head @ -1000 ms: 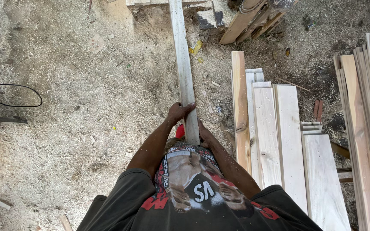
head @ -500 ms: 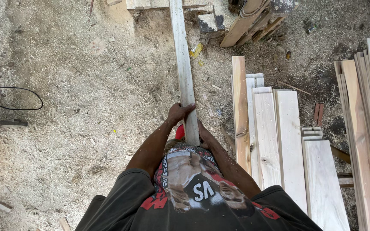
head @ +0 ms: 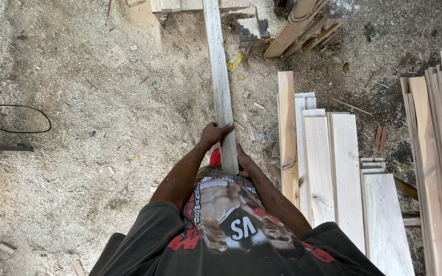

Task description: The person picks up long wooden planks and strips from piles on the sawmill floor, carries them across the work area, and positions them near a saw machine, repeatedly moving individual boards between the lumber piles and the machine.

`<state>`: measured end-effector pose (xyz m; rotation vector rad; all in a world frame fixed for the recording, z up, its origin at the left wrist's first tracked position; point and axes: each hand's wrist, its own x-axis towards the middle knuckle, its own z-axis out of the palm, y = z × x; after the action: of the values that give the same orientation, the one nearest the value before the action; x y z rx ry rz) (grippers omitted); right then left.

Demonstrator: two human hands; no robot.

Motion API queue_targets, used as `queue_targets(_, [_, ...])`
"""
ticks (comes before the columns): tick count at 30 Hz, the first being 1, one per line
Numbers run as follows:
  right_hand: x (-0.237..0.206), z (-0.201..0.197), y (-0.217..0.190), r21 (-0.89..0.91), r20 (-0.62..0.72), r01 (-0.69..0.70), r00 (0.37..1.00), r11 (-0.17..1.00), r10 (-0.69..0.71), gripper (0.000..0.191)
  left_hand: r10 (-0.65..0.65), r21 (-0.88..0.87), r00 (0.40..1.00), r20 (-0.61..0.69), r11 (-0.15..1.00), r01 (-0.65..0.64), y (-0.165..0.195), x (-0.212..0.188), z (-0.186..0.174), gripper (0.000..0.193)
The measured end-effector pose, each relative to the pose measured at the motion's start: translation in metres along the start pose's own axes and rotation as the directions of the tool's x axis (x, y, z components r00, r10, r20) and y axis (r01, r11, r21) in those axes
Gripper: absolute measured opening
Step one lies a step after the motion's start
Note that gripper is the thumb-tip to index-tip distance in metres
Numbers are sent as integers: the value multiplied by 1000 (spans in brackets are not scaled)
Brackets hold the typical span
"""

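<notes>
The long pale plank (head: 220,87) runs from frame centre straight up to the top edge. The left hand (head: 215,134) grips its near end; the right hand (head: 243,161), partly hidden, clasps just below.

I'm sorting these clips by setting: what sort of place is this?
Most likely an informal woodworking yard or sawmill area. Sawdust covers the ground, cut planks lie stacked alongside, and both hands, left hand and right hand, grip a long plank.
</notes>
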<state>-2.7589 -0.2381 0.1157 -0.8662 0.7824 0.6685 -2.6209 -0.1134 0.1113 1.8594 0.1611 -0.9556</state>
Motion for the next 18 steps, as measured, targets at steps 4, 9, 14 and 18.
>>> queue_targets(4, [3, 4, -10, 1, 25, 37, 999, 999, -37, 91, 3, -14, 1000, 17, 1000, -3, 5, 6, -4, 91])
queue_targets(9, [9, 8, -22, -9, 46, 30, 999, 999, -30, 93, -17, -9, 1000, -3, 1000, 17, 12, 15, -9, 92])
queue_targets(14, [17, 12, -36, -14, 65, 28, 997, 999, -27, 91, 3, -7, 1000, -20, 1000, -3, 21, 25, -16, 91])
queue_targets(18, [22, 14, -46, -18, 4, -4, 1000, 1000, 4, 89, -17, 9, 999, -27, 1000, 18, 33, 31, -21, 91])
